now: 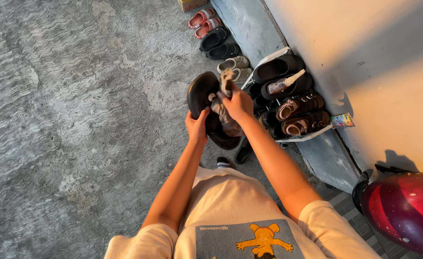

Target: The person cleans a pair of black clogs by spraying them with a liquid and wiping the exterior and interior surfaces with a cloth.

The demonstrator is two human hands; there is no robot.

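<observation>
My left hand (pixel 197 125) grips a black shoe (pixel 203 96) by its lower edge and holds it up in front of me, sole side towards the camera. My right hand (pixel 238 103) is closed on a crumpled greyish-brown cloth (pixel 227 122) and presses it against the shoe's right side; a tuft of the cloth sticks up above my fingers. Both arms reach forward from my light T-shirt.
A white shoe rack (pixel 312 134) against the wall holds black slippers, brown sandals and a spray bottle (pixel 284 84). Pairs of pink sandals (pixel 203 21), black clogs (pixel 217 44) and beige shoes (pixel 234 64) line the concrete floor. A dark red helmet (pixel 405 211) sits at the lower right.
</observation>
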